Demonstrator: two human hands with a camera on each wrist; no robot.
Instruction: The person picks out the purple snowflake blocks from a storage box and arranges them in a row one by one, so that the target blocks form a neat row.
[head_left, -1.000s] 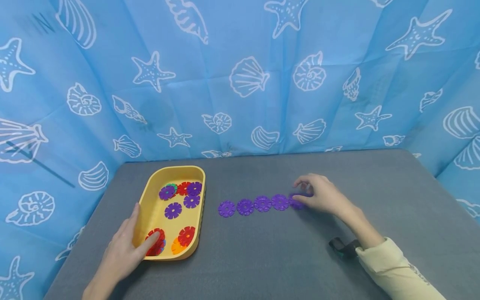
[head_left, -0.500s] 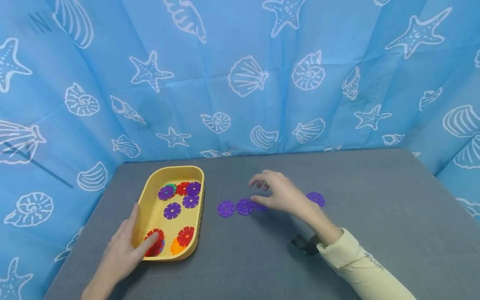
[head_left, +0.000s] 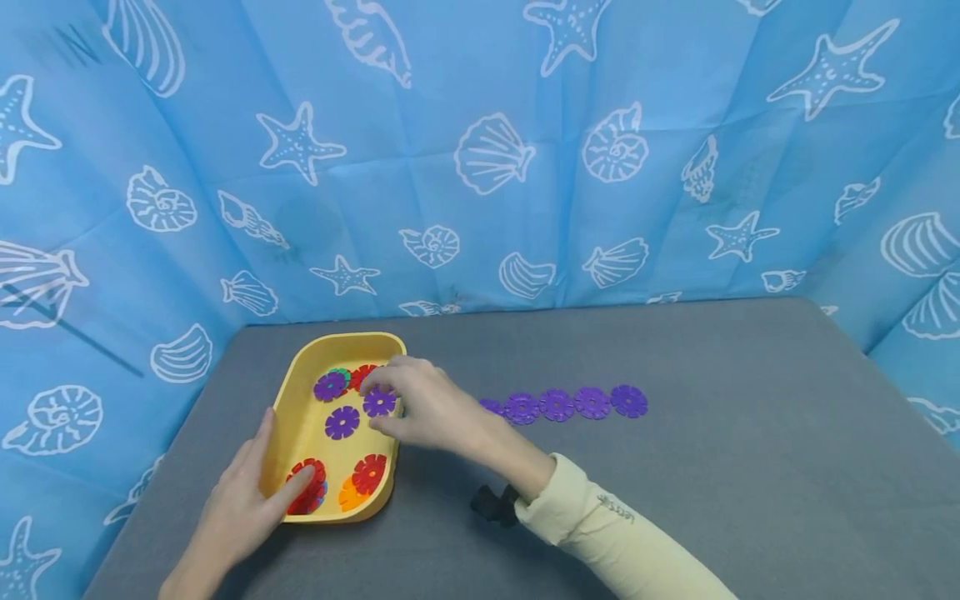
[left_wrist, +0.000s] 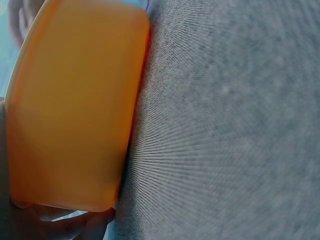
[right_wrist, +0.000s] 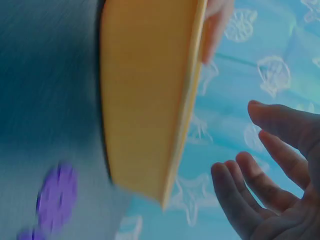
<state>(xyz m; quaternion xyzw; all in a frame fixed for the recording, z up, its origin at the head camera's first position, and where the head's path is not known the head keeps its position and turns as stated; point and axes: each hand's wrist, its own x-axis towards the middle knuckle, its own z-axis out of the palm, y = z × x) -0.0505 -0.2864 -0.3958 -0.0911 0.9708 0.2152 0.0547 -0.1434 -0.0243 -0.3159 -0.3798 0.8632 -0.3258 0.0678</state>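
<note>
My left hand (head_left: 243,492) grips the near left corner of a yellow plastic tray (head_left: 397,467), thumb over the rim and fingers along the outside. In the left wrist view its fingers (left_wrist: 75,227) curl at the tray's end. My right hand (head_left: 431,408) hovers over the tray's right rim, thumb and fingers apart with nothing between them. Below its fingertips lies a purple notched plastic disc (head_left: 379,402). Another purple disc (head_left: 342,422) lies at the tray's middle. Red discs (head_left: 370,474), an orange disc (head_left: 350,495) and a green one (head_left: 341,374) also lie inside.
Several purple discs (head_left: 557,405) form a row on the grey table (head_left: 720,467), right of the tray; my right forearm hides its left end. A blue curtain (head_left: 510,208) with white shells and starfish stands behind the table. A black strap (head_left: 495,506) shows at my right wrist.
My right hand has left the right end of the purple row and moved left, over the tray, holding nothing. My left hand and the tray have stayed in place.
</note>
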